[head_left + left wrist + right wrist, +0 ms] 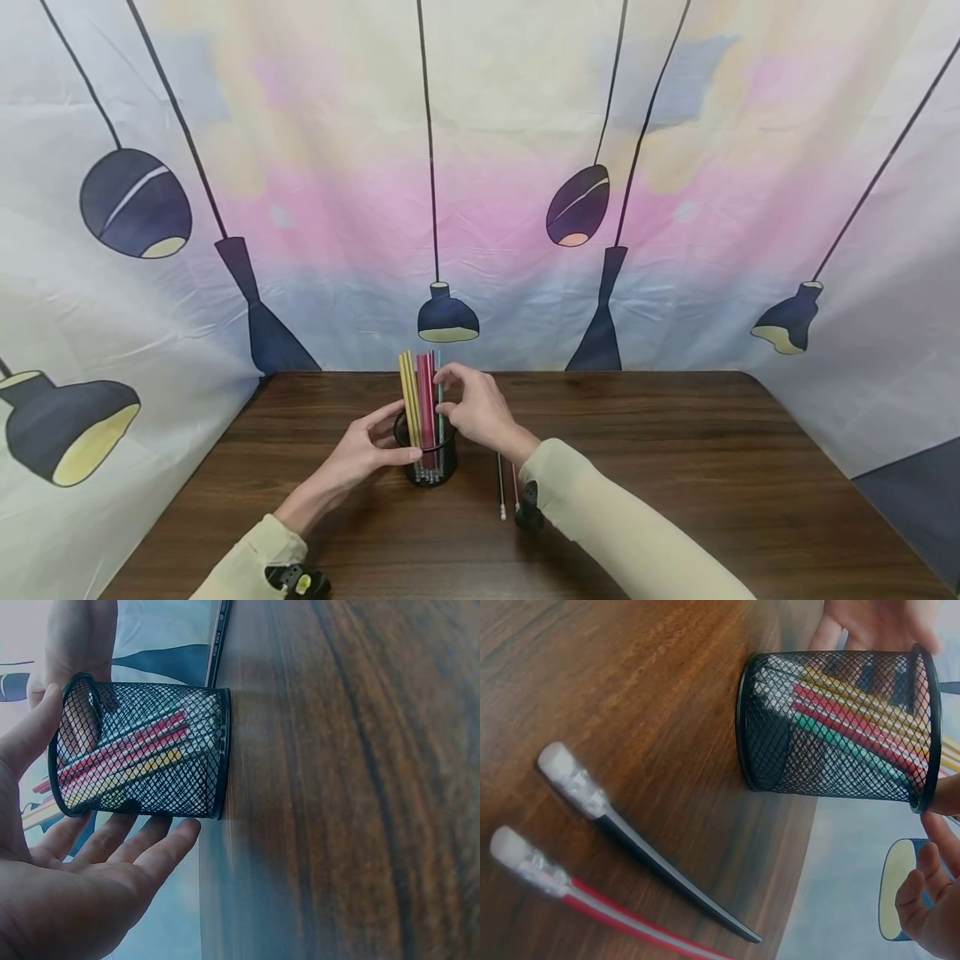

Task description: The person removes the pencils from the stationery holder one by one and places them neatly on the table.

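Note:
A black mesh pencil cup [437, 473] stands upright on the table, with my left hand [358, 452] gripping it from the left, thumb over the near side of the rim and fingers along the far side. Inside are yellow pencils [409, 396], red pencils [425, 396] and a green pencil [847, 742], eraser ends down. My right hand [480, 407] pinches the green pencil's upper part at the cup's right side; the exact contact is partly hidden. Under my right forearm lie a black pencil [667, 866] and a red pencil [622, 915], side by side.
The dark wooden table [637, 467] spreads out on both sides of the cup. Behind it hangs a cloth backdrop [360, 275] printed with lamps, meeting the table's far edge. Dark wrist cameras [297, 581] sit on both sleeves.

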A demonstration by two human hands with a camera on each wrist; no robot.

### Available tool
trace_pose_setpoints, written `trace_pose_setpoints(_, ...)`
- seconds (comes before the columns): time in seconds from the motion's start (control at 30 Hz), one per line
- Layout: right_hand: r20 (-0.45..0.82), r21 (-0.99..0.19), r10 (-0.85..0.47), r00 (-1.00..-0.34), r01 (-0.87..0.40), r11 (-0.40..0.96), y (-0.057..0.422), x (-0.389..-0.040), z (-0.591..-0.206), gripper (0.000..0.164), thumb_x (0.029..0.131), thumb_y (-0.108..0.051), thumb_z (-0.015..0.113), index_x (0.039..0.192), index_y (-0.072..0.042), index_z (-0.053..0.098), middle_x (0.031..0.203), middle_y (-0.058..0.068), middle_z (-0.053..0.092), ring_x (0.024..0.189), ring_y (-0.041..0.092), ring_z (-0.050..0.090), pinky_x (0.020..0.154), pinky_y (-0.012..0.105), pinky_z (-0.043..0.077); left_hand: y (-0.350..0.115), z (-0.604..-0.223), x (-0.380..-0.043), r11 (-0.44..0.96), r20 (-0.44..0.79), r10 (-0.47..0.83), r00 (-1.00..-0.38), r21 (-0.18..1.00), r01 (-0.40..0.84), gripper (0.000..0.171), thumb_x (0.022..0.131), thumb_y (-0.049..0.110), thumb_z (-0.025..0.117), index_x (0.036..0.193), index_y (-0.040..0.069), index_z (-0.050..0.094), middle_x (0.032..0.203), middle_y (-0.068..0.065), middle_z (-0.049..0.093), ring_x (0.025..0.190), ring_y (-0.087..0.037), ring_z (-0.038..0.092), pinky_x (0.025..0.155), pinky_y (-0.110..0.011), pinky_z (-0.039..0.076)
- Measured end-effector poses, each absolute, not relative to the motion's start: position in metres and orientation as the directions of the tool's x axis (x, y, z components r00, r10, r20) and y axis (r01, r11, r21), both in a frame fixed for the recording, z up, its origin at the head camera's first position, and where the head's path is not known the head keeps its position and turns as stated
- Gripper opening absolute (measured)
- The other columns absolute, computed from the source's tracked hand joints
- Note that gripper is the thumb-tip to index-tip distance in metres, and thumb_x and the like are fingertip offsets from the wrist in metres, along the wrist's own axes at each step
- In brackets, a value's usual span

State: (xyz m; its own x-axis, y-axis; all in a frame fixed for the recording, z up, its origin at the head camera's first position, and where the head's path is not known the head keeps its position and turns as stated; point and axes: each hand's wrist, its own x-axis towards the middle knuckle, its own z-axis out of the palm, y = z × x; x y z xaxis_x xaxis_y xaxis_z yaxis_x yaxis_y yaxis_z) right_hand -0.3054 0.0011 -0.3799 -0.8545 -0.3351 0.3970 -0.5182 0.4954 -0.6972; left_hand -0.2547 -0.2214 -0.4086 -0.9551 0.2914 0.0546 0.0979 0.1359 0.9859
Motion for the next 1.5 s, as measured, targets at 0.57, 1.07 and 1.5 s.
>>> trace_pose_setpoints(0.57, 0.411, -0.698, -0.358, -0.838, -0.542, 0.468, 0.002, -0.307, -0.381, 0.042, 0.091, -0.002, 0.081, 0.128, -0.020, 0.069, 0.098, -0.005, 0.070, 0.059, 0.014, 0.052, 0.059, 0.029, 0.041, -0.222, -0.410, -0.255, 0.122, 0.060, 0.293, -0.954, 0.987, 0.100, 0.088, 0.093, 0.009, 0.080, 0.165, 0.000, 0.029, 0.157, -0.028, 0.046, 0.140, -0.045, 0.050, 0.102, -0.044, 0.052)
trace_pose_setpoints(1.07, 0.435, -0.696, -0.351, -0.829, -0.557, 0.453, 0.009, -0.307, -0.366, 0.050, 0.091, -0.003, 0.082, 0.135, -0.021, 0.068, 0.111, 0.000, 0.074, 0.058, 0.017, 0.051, 0.056, 0.030, 0.042, -0.221, -0.409, -0.254, 0.131, 0.063, 0.291, -0.955, 0.986, 0.105, 0.088, 0.093, 0.009, 0.081, 0.165, 0.000, 0.030, 0.157, -0.028, 0.046, 0.141, -0.045, 0.049, 0.104, -0.045, 0.051)
trace_pose_setpoints(1.5, 0.500, -0.682, -0.340, -0.796, -0.604, 0.411, 0.014, -0.306, -0.351, 0.055, 0.091, 0.001, 0.082, 0.138, -0.022, 0.070, 0.115, 0.005, 0.071, 0.058, 0.017, 0.049, 0.051, 0.029, 0.042, -0.221, -0.408, -0.254, 0.145, 0.045, 0.286, -0.957, 0.985, 0.090, 0.088, 0.095, 0.011, 0.080, 0.165, 0.001, 0.029, 0.158, -0.028, 0.044, 0.142, -0.046, 0.048, 0.104, -0.048, 0.051)
